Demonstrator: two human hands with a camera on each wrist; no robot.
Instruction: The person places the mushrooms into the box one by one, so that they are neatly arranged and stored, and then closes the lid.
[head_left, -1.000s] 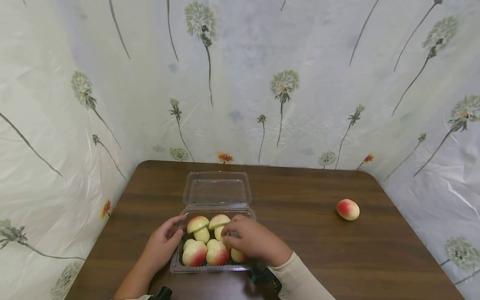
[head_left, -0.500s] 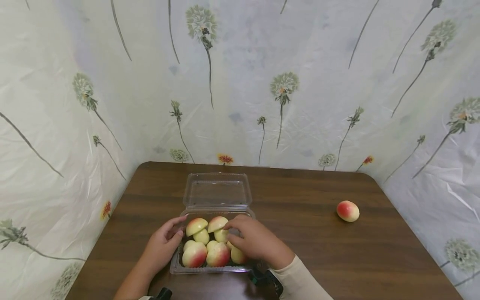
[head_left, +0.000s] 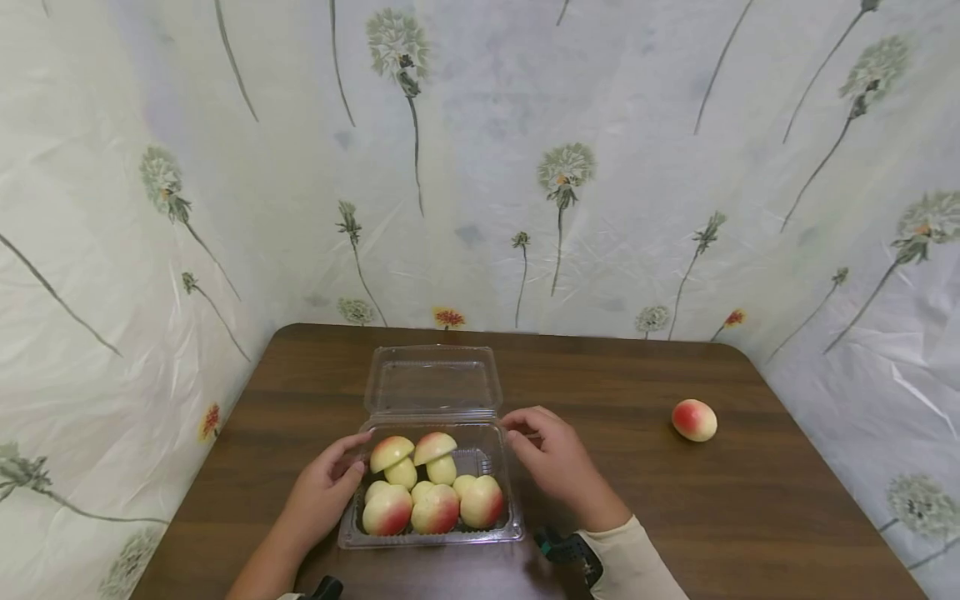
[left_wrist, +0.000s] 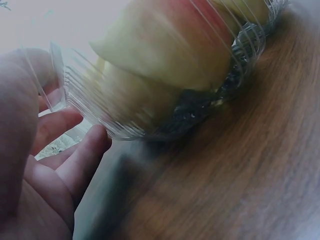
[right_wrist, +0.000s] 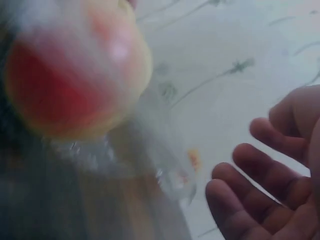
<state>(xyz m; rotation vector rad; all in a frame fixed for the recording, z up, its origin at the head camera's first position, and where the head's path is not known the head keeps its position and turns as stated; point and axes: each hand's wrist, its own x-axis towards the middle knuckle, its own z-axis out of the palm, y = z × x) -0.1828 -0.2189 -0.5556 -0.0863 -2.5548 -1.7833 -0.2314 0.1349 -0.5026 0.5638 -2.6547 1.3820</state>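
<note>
Mushroom-shaped pieces (head_left: 481,502) with red-and-yellow caps and pale yellow stems lie in an uncovered clear plastic clamshell box (head_left: 431,540), three in front and two behind. The back right spot shows bare ribbed plastic. My left hand (head_left: 326,492) touches the box's left side, its fingertips on the ribbed wall in the left wrist view. Beside the back right corner is my right hand (head_left: 562,467), fingers loosely curved with nothing in them. In the right wrist view its fingers (right_wrist: 255,200) are apart from a large blurred red-and-yellow cap (right_wrist: 75,80).
The box's clear lid (head_left: 433,379) lies folded back on the dark wooden table (head_left: 600,375). A single red-and-yellow rounded piece (head_left: 694,420) lies at the right. Floral sheeting (head_left: 480,167) stands behind the table and along its sides.
My right hand has come out from over the box and moved right, to its back right corner, uncovering the front right piece and the bare back spot. My left hand has stayed put.
</note>
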